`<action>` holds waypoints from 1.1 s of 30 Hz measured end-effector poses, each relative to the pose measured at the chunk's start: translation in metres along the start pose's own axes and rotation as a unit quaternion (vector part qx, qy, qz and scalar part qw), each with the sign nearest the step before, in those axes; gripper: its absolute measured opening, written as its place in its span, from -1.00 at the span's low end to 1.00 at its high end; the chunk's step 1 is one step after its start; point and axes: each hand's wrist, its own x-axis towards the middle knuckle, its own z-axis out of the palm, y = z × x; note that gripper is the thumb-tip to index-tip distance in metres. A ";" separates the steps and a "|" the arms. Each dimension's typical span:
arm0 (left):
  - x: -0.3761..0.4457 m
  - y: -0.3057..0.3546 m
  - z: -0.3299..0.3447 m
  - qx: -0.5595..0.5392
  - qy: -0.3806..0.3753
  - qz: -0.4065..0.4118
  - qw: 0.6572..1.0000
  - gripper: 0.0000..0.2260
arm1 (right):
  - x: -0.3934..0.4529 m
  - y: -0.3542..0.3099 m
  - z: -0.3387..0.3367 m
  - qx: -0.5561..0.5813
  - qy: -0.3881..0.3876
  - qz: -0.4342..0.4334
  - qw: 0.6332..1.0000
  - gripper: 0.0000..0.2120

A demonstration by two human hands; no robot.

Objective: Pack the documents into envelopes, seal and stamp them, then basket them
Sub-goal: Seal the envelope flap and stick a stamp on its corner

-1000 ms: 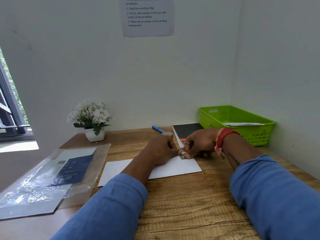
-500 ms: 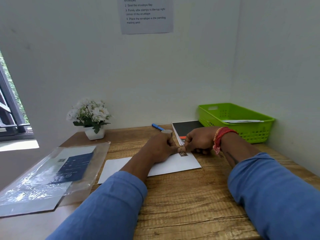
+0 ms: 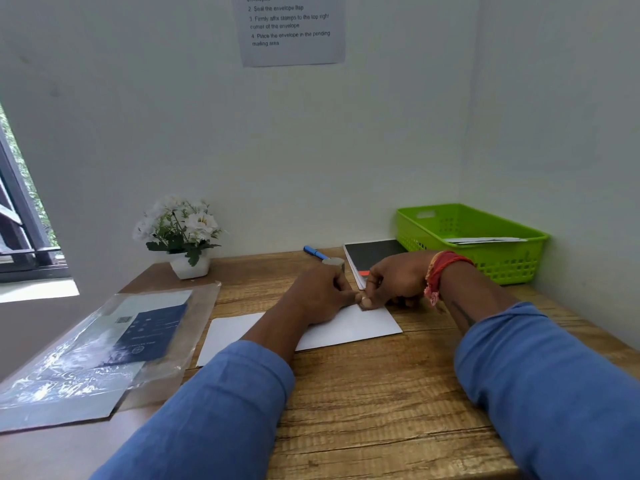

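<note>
Head: envelope (image 3: 360,327) lies long axis left-right.

— Where was there room on the desk (image 3: 381,410)?
— Along the near edge, between the two blue sleeves; bare wood also lay between the plastic sleeve of papers (image 3: 104,344) and the flower pot (image 3: 189,265).
— And the far right?
— Crowded; the green basket (image 3: 485,251) sat in the corner against both walls, the black notebook (image 3: 372,252) just beside it, the blue pen (image 3: 313,252) and a small grey cylinder (image 3: 333,262) close behind the hands.
— The middle?
— Both forearms lay over the white envelope (image 3: 356,327), blocking it.
</note>
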 end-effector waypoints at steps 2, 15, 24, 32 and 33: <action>0.000 -0.001 0.000 -0.006 0.002 -0.001 1.000 -0.84 | -0.002 0.000 0.000 -0.023 0.031 0.011 0.999 -0.70; -0.004 0.001 -0.003 0.018 0.006 0.008 1.000 -0.82 | -0.006 -0.013 0.006 -0.035 0.035 0.036 0.998 -0.72; -0.008 0.003 -0.004 0.047 0.045 0.018 0.998 -0.91 | -0.008 -0.007 0.006 -0.026 0.043 0.018 0.999 -0.65; -0.012 0.000 -0.015 0.128 0.004 -0.013 0.992 -0.72 | -0.006 -0.007 0.007 -0.021 0.042 0.012 0.999 -0.79; -0.012 0.001 -0.014 0.120 0.007 -0.006 0.993 -0.73 | -0.006 -0.007 0.007 -0.018 0.042 0.009 0.999 -0.80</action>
